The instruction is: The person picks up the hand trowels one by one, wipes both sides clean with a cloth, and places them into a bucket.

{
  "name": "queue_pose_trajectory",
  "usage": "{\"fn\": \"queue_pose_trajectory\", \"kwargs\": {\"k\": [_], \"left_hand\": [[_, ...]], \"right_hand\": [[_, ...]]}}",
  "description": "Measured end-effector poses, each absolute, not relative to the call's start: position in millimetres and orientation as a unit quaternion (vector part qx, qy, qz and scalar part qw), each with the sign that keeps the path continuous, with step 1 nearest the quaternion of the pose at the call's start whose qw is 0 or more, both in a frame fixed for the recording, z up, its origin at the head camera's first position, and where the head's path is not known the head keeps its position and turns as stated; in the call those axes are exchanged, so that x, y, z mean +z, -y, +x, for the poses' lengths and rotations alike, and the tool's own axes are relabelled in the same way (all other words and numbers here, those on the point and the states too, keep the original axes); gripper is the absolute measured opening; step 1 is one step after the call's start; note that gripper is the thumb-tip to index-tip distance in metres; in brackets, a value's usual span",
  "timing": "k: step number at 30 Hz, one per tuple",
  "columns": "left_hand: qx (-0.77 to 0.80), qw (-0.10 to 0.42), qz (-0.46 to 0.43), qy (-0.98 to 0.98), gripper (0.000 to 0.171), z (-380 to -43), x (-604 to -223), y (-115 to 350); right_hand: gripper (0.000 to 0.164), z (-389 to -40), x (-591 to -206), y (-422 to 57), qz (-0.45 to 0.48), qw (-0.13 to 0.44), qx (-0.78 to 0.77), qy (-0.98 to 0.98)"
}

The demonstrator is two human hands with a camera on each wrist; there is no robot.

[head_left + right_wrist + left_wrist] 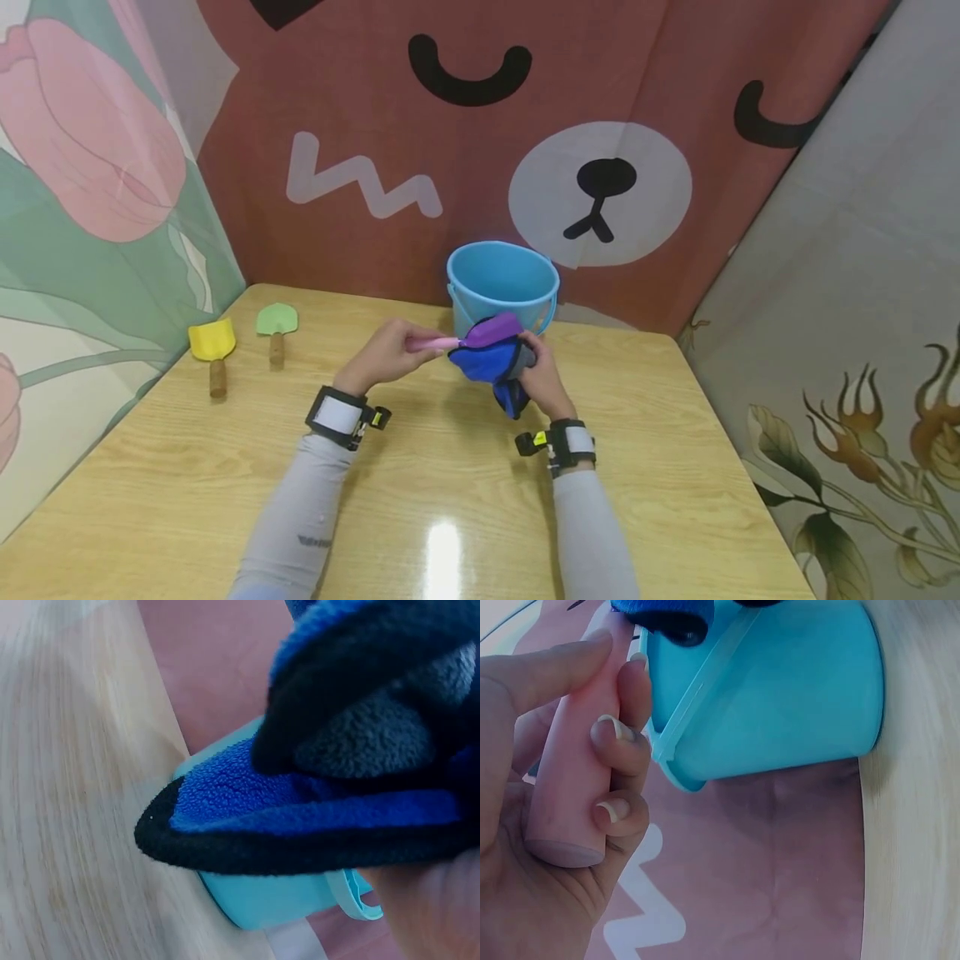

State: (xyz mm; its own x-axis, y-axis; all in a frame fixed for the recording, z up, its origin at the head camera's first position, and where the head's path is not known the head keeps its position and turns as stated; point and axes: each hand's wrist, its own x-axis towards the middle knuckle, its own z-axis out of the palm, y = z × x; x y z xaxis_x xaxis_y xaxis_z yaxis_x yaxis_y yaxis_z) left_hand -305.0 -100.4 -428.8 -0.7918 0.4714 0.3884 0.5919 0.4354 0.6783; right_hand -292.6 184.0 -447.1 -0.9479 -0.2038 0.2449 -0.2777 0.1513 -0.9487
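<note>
My left hand (387, 357) curls its fingers round the pink handle (574, 769) of a toy shovel. The shovel's purple blade (495, 328) points to the right, in front of the bucket. A blue and grey cloth with black edging (480, 364) lies bunched against the blade's underside, with a folded corner hanging down. My right hand (545, 377) grips this cloth at its right side. In the right wrist view the folded cloth (232, 784) hides most of the fingers. Both hands are above the table.
A light blue bucket (504, 302) stands at the table's back edge, just behind the hands. To the left lie a yellow toy shovel (213, 340) and a green one (277, 319), both with wooden handles. Printed curtains (360, 250) hang round the wooden table (420, 483).
</note>
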Motion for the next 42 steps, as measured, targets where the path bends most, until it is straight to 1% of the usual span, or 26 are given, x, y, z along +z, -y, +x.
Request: {"fn": "queue_pose_trajectory", "kwargs": {"k": [5, 8, 21, 27, 35, 42], "left_hand": [[-0.425, 0.073, -0.325, 0.842, 0.024, -307, -430, 96], [-0.423, 0.074, -0.328, 0.841, 0.023, -309, -431, 95], [-0.388, 0.078, -0.319, 0.861, 0.028, -307, -430, 94], [-0.377, 0.069, -0.310, 0.870, 0.030, -307, -430, 96], [-0.359, 0.063, -0.298, 0.882, 0.028, -309, -432, 100], [-0.357, 0.058, -0.289, 0.886, 0.031, -308, -431, 103]], "right_hand": [[0.053, -292, -446, -182, 0.168, 0.019, 0.624, 0.763], [0.055, -291, -445, -182, 0.172, 0.019, 0.618, 0.767], [0.052, -293, -448, -188, 0.164, 0.031, 0.624, 0.763], [0.048, -292, -447, -190, 0.153, 0.034, 0.630, 0.760], [0.043, -293, -448, -195, 0.149, 0.049, 0.642, 0.750], [0.041, -294, -448, -197, 0.147, 0.056, 0.649, 0.744]]}}
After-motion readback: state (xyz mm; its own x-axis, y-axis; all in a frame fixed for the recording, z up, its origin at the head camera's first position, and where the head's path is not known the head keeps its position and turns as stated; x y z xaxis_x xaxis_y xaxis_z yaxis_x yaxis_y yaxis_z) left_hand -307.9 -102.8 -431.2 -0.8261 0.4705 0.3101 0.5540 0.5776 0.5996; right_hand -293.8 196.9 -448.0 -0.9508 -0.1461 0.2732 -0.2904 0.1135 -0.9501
